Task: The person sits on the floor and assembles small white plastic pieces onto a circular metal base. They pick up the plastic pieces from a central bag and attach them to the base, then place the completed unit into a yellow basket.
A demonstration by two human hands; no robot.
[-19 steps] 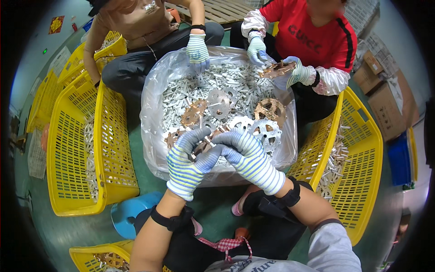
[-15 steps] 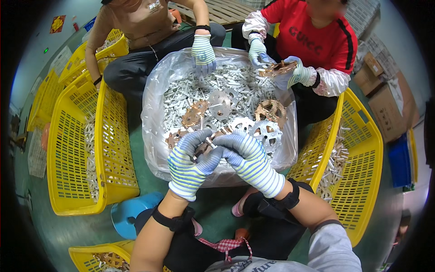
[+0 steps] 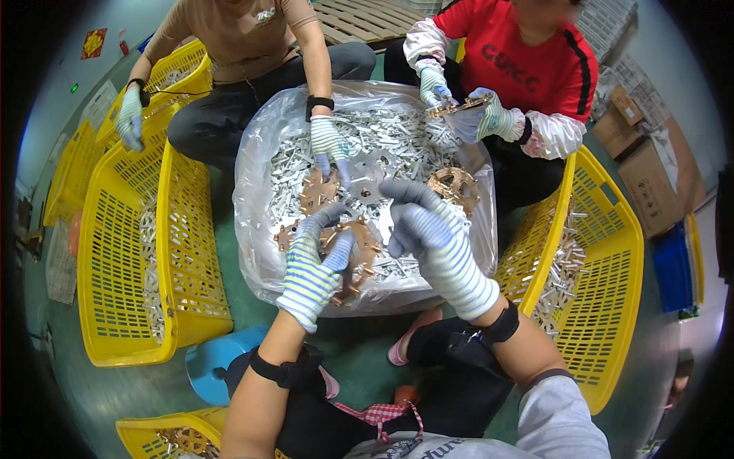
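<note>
My left hand is closed on the edge of a copper-coloured notched metal disc, tilted over the near side of a plastic-lined bin. To the right of it my right hand hovers apart from the disc, fingers half bent with a gap between index and thumb; I see nothing clearly held there. Below lie loose whitish metal strips, another copper-coloured disc and a silvery disc. Farther right rests a copper-coloured ring-like disc.
Yellow baskets with metal strips stand at left and right. A blue stool is by my left leg. Across the bin, one co-worker's gloved hand reaches in; another person's gloved hands hold a copper-coloured disc. Cardboard boxes stand far right.
My right hand has come away from the disc and moved right; the left still holds it, now tilted lower. The far-left co-worker's hand reaches deeper into the bin, and their other gloved hand appears.
</note>
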